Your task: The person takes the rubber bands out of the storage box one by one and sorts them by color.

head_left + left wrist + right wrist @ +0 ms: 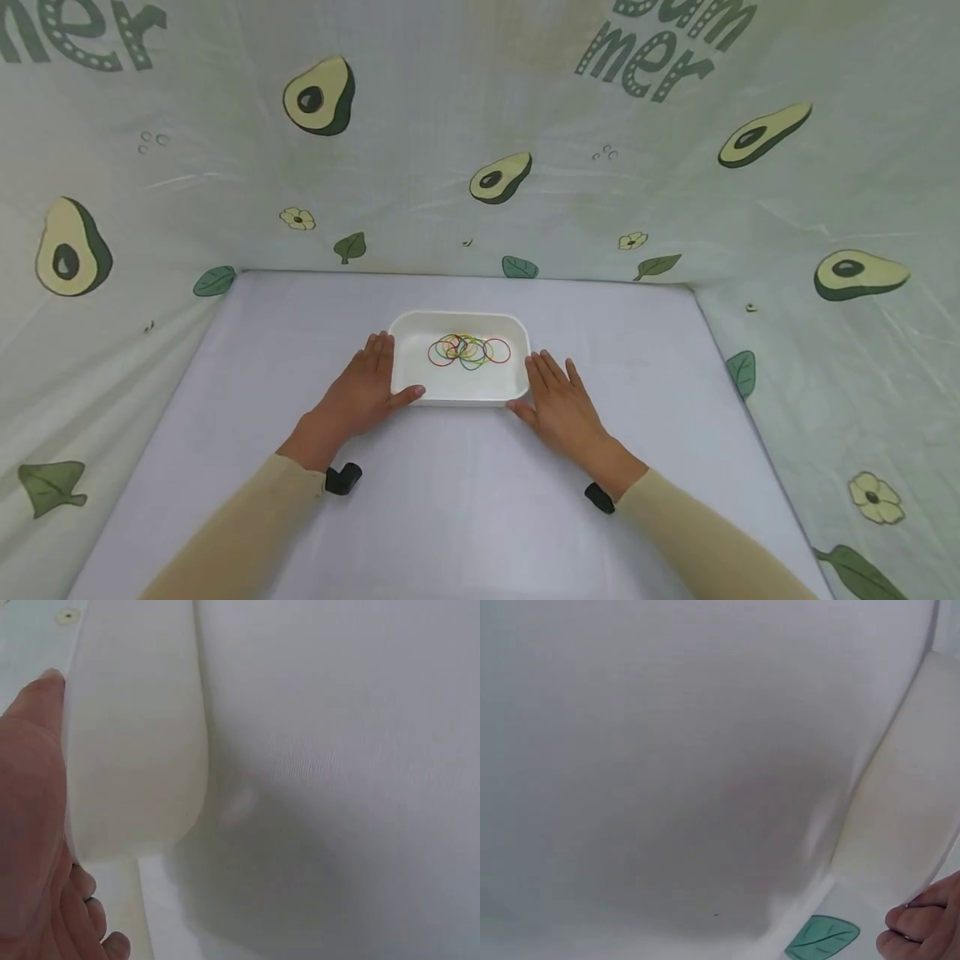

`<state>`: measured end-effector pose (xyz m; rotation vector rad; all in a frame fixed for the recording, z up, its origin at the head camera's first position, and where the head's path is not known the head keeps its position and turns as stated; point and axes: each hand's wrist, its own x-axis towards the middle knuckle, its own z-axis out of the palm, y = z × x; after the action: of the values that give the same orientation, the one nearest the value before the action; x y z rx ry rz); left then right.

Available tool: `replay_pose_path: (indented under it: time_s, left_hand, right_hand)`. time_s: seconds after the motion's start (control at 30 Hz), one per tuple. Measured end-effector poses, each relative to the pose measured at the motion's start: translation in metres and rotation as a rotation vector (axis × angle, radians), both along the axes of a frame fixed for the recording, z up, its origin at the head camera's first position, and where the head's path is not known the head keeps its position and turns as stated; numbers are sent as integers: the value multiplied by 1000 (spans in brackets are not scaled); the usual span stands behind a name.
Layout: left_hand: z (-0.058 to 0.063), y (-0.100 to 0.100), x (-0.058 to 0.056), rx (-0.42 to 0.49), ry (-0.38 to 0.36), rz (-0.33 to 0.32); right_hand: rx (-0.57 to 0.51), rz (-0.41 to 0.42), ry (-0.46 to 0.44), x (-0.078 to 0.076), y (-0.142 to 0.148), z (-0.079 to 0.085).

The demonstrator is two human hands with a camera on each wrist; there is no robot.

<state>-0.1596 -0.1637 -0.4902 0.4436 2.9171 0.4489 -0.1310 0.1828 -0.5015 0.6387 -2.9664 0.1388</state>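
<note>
A white rectangular tray (450, 392) lies on the table, with a loose cluster of thin rubber bands (465, 350) in red, green and yellow inside it. My left hand (365, 390) is at its left side, fingers straight along the wall and thumb against the near left corner. At the opposite side my right hand (561, 410) touches the wall with extended fingers, its thumb by the near right corner. The left wrist view shows the tray's outer wall (139, 735) beside the left hand (34, 825). In the right wrist view, fingers (922, 922) touch the wall's edge.
A white cloth covers the table (465, 517). Behind it and on both sides hangs a pale curtain (420, 183) printed with avocados, leaves and flowers. Small black devices are strapped at the left wrist (343, 479) and right wrist (600, 498).
</note>
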Motion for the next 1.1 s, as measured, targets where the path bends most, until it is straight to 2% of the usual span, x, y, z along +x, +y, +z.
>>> replay_pose_path:
  time_s: [0.17,0.3,0.47,0.6,0.97,1.1]
  left_hand:
    - [2,10,19,-12,17,-20]
    - [5,10,26,-53,22,-31]
    - [8,1,19,-134,58,-65]
    - [10,-3,13,-147,46,-107]
    - [1,2,13,-141,42,-92]
    - [-2,3,13,-127,42,-91]
  right_hand:
    - [-30,-2,44,22,12,-1]
    - [-40,6,64,30,17,-2]
    - [-46,29,79,30,19,-5]
    - [-51,35,68,30,20,-7]
    - [-49,66,78,28,25,-7]
    - [-49,86,99,23,30,-3]
